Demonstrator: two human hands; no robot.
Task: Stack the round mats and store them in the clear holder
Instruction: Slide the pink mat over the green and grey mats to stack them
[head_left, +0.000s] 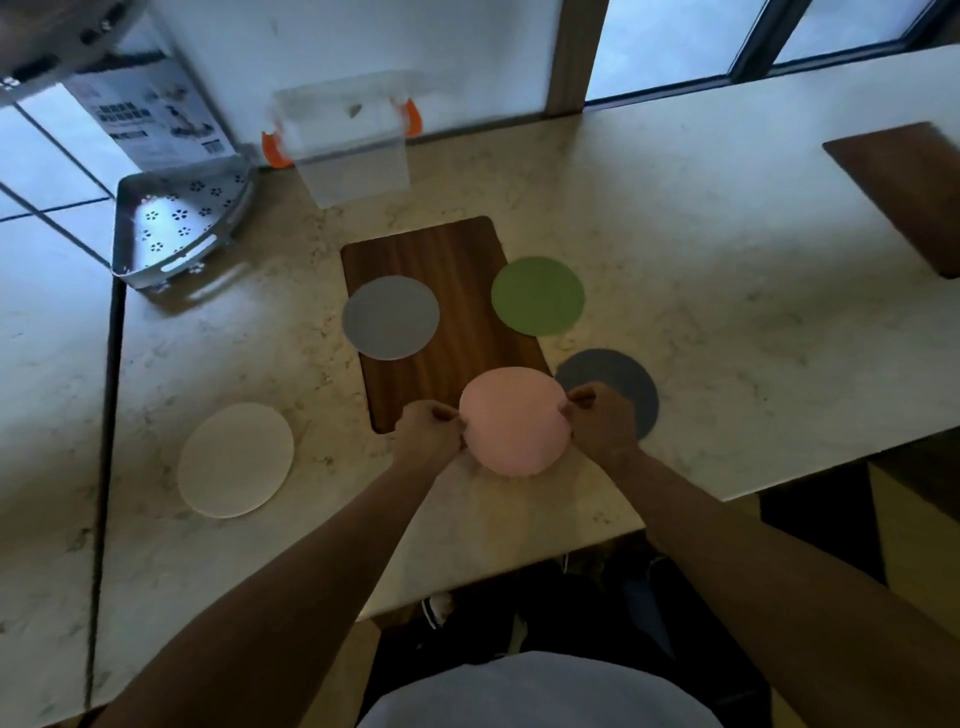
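Observation:
Both hands pinch a pink round mat (511, 421) by its edges: my left hand (428, 431) on its left rim, my right hand (602, 421) on its right rim. It overlaps the near corner of a wooden board (457, 249). A light grey mat (390, 317) lies on the board's left side. A green mat (537, 295) lies just right of the board. A dark grey mat (618, 376) sits partly behind my right hand. A white mat (236, 460) lies alone at the near left. The clear holder (353, 150) with orange clips stands at the back.
A metal corner shelf (176, 228) with flower cut-outs and a printed box (150, 114) stand at the back left. A second wooden board (909, 192) lies at the far right. The marble counter's front edge (519, 566) runs close to my body.

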